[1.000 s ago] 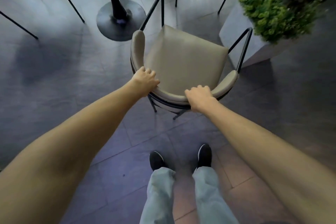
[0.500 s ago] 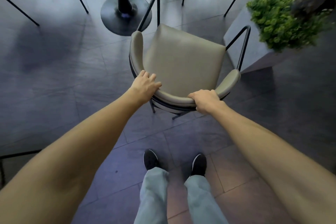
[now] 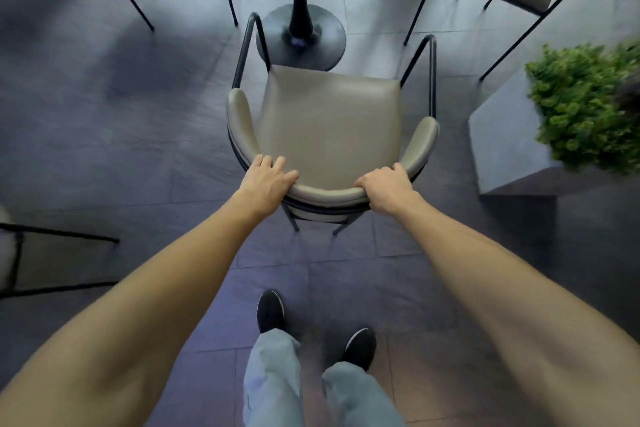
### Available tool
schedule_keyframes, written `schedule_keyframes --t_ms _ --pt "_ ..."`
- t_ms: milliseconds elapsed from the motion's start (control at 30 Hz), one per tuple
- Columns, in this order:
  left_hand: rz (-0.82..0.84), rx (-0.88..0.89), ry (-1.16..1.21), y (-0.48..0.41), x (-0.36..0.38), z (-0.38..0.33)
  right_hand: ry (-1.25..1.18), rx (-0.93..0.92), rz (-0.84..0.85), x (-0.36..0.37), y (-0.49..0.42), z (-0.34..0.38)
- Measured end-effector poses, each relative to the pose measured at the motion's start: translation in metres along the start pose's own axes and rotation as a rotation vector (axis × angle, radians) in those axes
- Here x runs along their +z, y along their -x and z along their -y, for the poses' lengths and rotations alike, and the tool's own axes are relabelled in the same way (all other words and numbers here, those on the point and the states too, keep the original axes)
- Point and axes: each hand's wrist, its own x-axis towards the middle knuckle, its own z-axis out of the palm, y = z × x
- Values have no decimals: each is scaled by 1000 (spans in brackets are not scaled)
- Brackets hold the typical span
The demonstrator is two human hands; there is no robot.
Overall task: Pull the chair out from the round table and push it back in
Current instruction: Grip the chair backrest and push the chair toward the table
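The taupe padded chair (image 3: 329, 121) is showing smooth, softly glossy leatherette on matt black metal tubing (image 3: 431, 76), above rough grey floor tiles (image 3: 121, 135).

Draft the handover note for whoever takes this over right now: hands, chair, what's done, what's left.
Left hand: holds the left corner of the chair backrest.
Right hand: grips the backrest's right corner.
Chair: square to the table's pedestal base, seat front at the base; tabletop out of view.
Done: in the last second the chair swung from angled to facing the base, so the push-in seems under way.
Left: probably finish the push, then let go. The planter stands close on the right.
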Motion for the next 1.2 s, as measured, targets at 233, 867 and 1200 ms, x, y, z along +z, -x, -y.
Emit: schedule_keyframes --t_ms 233,867,1200 --pt "0 -99 41 -37 -3 25 38 -24 -20 -28 -49 -16" --pt "-25 -178 68 -199 -31 162 55 15 -78 -135 -252 -55" --pt "-48 -172 71 -271 -48 229 41 28 -98 -186 -333 -69"
